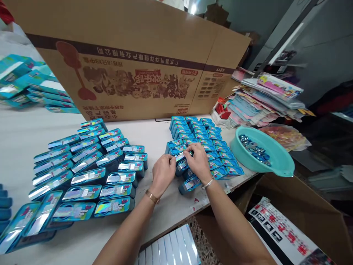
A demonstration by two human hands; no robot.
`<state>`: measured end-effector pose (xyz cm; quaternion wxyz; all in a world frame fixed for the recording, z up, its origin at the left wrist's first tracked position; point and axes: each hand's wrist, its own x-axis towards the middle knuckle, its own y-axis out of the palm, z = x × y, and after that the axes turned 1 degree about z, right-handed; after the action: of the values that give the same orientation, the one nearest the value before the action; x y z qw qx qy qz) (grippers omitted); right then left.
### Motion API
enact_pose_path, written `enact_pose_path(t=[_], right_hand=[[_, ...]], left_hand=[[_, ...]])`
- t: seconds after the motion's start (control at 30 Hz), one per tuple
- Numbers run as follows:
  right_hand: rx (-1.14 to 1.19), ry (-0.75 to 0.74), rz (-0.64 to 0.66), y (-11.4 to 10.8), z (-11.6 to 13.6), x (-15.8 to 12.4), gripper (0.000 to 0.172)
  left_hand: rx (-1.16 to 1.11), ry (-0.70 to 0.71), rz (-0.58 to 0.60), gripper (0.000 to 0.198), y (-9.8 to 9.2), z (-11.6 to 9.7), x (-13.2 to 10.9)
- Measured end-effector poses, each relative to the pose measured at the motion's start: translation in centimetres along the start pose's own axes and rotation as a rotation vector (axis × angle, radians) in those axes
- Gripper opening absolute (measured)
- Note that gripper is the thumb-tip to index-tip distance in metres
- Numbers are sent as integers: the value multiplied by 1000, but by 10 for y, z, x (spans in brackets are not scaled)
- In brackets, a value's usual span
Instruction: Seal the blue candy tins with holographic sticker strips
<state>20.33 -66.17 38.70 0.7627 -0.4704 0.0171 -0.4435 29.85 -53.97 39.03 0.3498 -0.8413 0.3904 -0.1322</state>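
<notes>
Both hands meet over the front left of a group of blue tins (198, 136) with printed lids. My left hand (164, 169) has its fingers curled closed at the left end of one tin (180, 157). My right hand (197, 162) pinches thumb and fingers together over the same tin's other end. A pale, shiny strip seems to lie on that lid between the fingertips; what each pinch holds is too small to make out. Just below the right hand stands another blue tin (190, 184). Farther left, many similar tins (82, 193) stand in rows, with shiny strips across their lids.
A large printed cardboard box (143, 70) stands behind the tins. At the right table edge a turquoise basin (261, 147) holds small shiny pieces. Near it are a red tape dispenser (222, 109) and stacked printed sheets (256, 99). An open carton (306, 206) sits below right.
</notes>
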Motion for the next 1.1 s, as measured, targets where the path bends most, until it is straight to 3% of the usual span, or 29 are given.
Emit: enact_pose_path(t=[0.17, 0.37, 0.47, 0.67, 0.73, 0.83, 0.87, 0.97, 1.0, 1.1], right_hand=[[-47, 54, 63, 9, -5, 1, 12], [38, 93, 52, 11, -12, 4, 3], [72, 95, 8, 14, -16, 4, 18], [26, 92, 23, 16, -18, 5, 26], [21, 94, 53, 12, -20, 5, 28], [-4, 120, 131, 2, -24, 3, 36], [-19, 133, 162, 0, -24, 1, 39], [-82, 175, 243, -6, -22, -5, 42], [-102, 188, 264, -6, -19, -8, 40], [-135, 218, 313, -8, -11, -12, 30]], left_hand=[[-18, -19, -7, 27, 12, 8, 5], [-244, -26, -81, 29, 34, 15, 5], [-283, -59, -97, 31, 41, 16, 6], [-293, -76, -80, 19, 45, 27, 5], [-325, -58, -93, 23, 45, 31, -3], [-420, 24, -113, 41, 50, 36, -22], [-448, 86, -93, 56, 55, 37, -29], [-451, 293, 6, 127, 74, 39, -47], [-432, 316, 22, 139, 81, 38, -50], [-430, 277, -17, 136, 96, 34, -53]])
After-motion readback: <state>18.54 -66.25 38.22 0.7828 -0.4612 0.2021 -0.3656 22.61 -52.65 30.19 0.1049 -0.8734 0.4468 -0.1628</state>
